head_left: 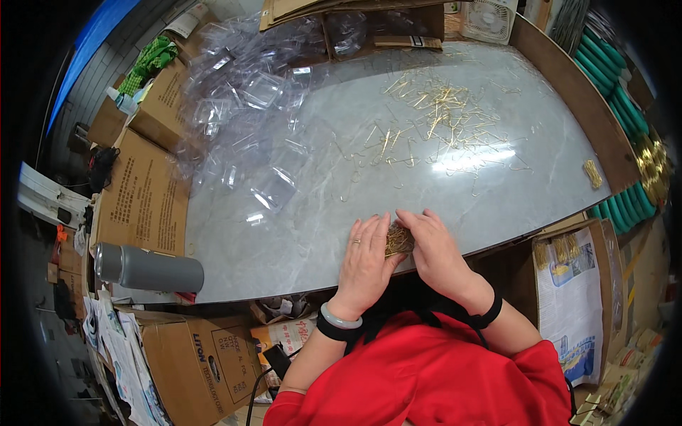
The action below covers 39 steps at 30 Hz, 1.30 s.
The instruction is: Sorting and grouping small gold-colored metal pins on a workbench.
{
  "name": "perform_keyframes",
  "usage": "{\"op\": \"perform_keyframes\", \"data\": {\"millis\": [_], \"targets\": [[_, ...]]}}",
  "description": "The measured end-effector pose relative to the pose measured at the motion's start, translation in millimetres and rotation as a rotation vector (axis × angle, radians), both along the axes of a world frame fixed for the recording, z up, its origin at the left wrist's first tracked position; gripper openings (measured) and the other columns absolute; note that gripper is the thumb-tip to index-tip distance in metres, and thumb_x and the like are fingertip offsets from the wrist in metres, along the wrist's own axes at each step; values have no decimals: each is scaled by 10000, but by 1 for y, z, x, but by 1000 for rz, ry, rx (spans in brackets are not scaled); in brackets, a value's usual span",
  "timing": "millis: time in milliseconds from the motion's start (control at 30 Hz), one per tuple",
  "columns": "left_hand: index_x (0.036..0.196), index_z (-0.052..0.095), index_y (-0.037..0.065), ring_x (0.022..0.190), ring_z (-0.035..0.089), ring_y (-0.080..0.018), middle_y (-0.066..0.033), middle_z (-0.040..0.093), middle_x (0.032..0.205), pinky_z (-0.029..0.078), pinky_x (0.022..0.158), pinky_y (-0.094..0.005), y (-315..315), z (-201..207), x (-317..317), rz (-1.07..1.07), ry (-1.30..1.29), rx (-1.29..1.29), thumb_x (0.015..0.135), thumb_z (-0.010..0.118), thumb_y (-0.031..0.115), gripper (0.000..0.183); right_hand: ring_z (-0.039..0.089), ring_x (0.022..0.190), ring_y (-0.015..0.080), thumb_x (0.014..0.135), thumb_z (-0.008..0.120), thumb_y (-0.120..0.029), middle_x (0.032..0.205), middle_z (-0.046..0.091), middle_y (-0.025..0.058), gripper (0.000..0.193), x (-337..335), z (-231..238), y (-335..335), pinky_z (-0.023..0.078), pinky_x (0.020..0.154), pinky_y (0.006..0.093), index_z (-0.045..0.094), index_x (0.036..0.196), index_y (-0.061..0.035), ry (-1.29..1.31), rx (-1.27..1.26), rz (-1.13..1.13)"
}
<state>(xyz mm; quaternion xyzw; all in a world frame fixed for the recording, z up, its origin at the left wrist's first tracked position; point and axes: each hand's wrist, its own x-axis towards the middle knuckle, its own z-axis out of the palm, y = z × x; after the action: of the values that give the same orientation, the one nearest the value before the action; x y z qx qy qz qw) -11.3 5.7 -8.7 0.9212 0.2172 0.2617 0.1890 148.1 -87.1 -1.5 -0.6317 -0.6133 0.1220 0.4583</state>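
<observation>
near table edge (249, 297) at six o'clock, open tabletop (277, 248) toward nine — golden wire bundle (399, 242) at left hand (366, 259)'s three, right hand (435, 248)'s nine — both curled around it.

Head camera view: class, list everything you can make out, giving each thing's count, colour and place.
Wire bundle: one, gold, between the hands
Loose wire hooks: too many to count, gold, far part of table
Small bundle: one, gold, table's right edge
Plastic packages: uncountable heap, clear, table's left side
Table: one, grey, centre
Bottle: one, grey, table's near-left corner
Fan: one, whitish, far edge
Cardboard boxes: several, brown, mostly left
Cloth: one, green, upper left
Coils: several, green, right
Printed sheet: one, white and blue, lower right
Background clutter: uncountable, mixed, rim, partly unclear
Left hand: one, bare, left of bundle
Right hand: one, bare, right of bundle
</observation>
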Motion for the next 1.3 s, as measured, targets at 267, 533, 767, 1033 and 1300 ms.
{"op": "perform_keyframes", "data": {"millis": [267, 533, 767, 1033, 1300], "targets": [[1498, 400, -9, 1331, 483, -393, -229, 520, 1383, 326, 1180, -544, -2, 2, 0, -8, -18, 27, 921, 716, 209, 693, 581, 1005, 337, 834, 698, -5, 1047, 663, 101, 432, 13, 11, -25, 472, 896, 426, 636, 1255, -79, -266, -7, -205], [1446, 454, -6, 1295, 476, -425, -223, 499, 1338, 378, 1135, -522, -3, 6, 0, 19, 11, -4, 893, 738, 181, 649, 610, 902, 330, 831, 684, 11, 956, 676, 92, 329, 15, 0, 5, 500, 812, 428, 677, 1151, -63, -250, 51, -125], [1375, 491, -23, 1292, 463, -456, -239, 450, 1364, 435, 1065, -502, -7, 10, 1, 71, 33, -125, 858, 759, 139, 605, 568, 1223, 432, 837, 534, 101, 1367, 557, 242, 513, -10, 1, -6, 483, 1033, 445, 558, 1340, 5, 47, 76, -159], [1580, 238, 6, 1299, 470, -438, -244, 426, 1438, 431, 1080, -479, 0, 1, -4, 32, -122, -160, 761, 830, 102, 1015, 426, 1407, 397, 902, 559, -67, 1493, 465, 208, 527, 4, 9, 13, 360, 1158, 485, 493, 1422, -14, -60, 24, 190], [1608, 153, 16, 1392, 403, -431, -250, 369, 1529, 379, 1150, -479, 10, 16, -25, -95, -150, -287, 705, 898, 179, 1181, 542, 1239, 382, 895, 694, -98, 1302, 572, 156, 385, 13, 13, 19, 470, 1040, 453, 573, 1254, -32, -261, -47, 312]]}}
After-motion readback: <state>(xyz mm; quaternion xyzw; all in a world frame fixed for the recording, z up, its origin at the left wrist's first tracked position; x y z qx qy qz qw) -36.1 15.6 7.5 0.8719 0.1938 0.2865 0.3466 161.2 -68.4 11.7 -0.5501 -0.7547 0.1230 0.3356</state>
